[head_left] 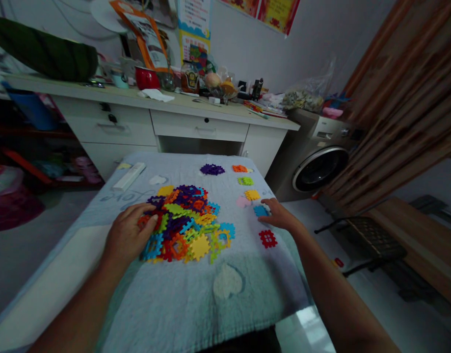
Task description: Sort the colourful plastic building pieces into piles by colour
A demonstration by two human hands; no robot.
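A heap of colourful notched plastic tiles (188,218) lies on the cloth-covered table. At its left edge rests my left hand (127,235), thumb and fingers apart, touching red and orange pieces. Over on the right, my right hand (278,214) has its thumb and forefinger at the edges of a blue tile (261,211). That tile sits in a loose column with an orange tile (240,168), a green tile (245,181), a yellow tile (252,195) and a red tile (268,239). Behind the heap is a purple group of tiles (212,169).
A white bar-shaped object (129,177) lies at the table's back left. The patterned cloth (166,299) covers the tabletop. Beyond stands a white cabinet (118,120) loaded with jars and papers. A washing machine (313,157) is at the back right, a dark chair (376,240) farther right.
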